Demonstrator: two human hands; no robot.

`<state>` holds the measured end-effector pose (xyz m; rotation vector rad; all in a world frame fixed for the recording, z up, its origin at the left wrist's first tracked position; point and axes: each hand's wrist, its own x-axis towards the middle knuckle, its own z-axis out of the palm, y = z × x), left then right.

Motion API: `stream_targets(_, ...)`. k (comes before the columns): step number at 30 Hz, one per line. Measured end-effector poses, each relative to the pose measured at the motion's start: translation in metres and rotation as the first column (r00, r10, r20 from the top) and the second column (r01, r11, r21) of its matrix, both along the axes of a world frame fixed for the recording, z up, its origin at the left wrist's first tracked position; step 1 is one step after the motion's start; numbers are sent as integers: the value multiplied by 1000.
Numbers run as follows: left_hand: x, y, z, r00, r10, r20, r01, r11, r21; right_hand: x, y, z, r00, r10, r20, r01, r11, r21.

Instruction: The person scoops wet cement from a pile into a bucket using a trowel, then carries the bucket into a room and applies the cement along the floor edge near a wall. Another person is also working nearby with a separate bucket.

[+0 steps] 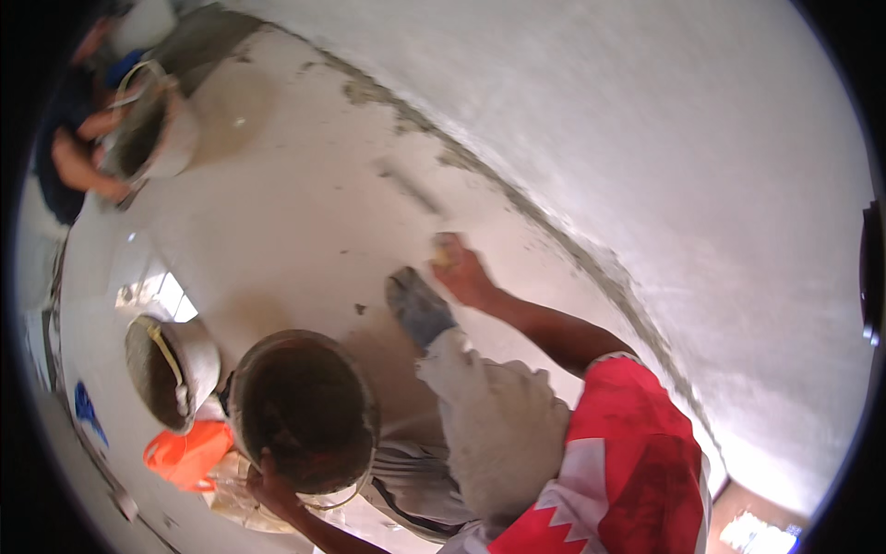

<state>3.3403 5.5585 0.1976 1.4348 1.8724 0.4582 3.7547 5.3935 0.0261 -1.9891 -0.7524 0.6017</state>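
Note:
My right hand (464, 274), smeared by motion, is closed around the pale handle of what looks like a trowel. Its narrow grey blade (413, 187) blurs over the light floor (295, 194), a short way from the wall. At the lower left my left hand (274, 489) grips the near rim of a bucket (242, 374) with dark grey insides. The bucket tilts toward me, and how much mortar it holds is hard to tell. My shoe (415, 300) stands on the floor just left of my right hand.
A rough mortar-smeared joint (517, 198) follows the foot of the white wall (674, 120). Left of my bucket are a second bucket (198, 365) and an orange bag (189, 454). At the far left, a co-worker (69, 152) crouches behind another bucket (180, 138).

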Motion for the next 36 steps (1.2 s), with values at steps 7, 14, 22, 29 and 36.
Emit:
stream_targets(7, 23, 1, 11, 981, -144, -128, 145, 989, 6, -48, 46, 50, 704, 689, 174, -709, 694, 123)
stream_targets(14, 57, -22, 18, 982, -120, -145, 133, 988, 80, -96, 104, 65, 350, 869, 349, -851, 451, -269)
stream_targets(22, 59, -18, 23, 965, -83, -247, 107, 991, 82, -145, 128, 83, 206, 970, 127, -901, 238, -362)
stream_targets(29, 54, -15, 21, 944, -95, -315, 142, 981, 131, -120, 130, 81, 124, 986, -111, -979, 103, -176)
stream_targets(36, 51, -11, 21, 979, -66, -193, 89, 990, 113, -114, 123, 87, 398, 909, 122, -843, 414, -342)
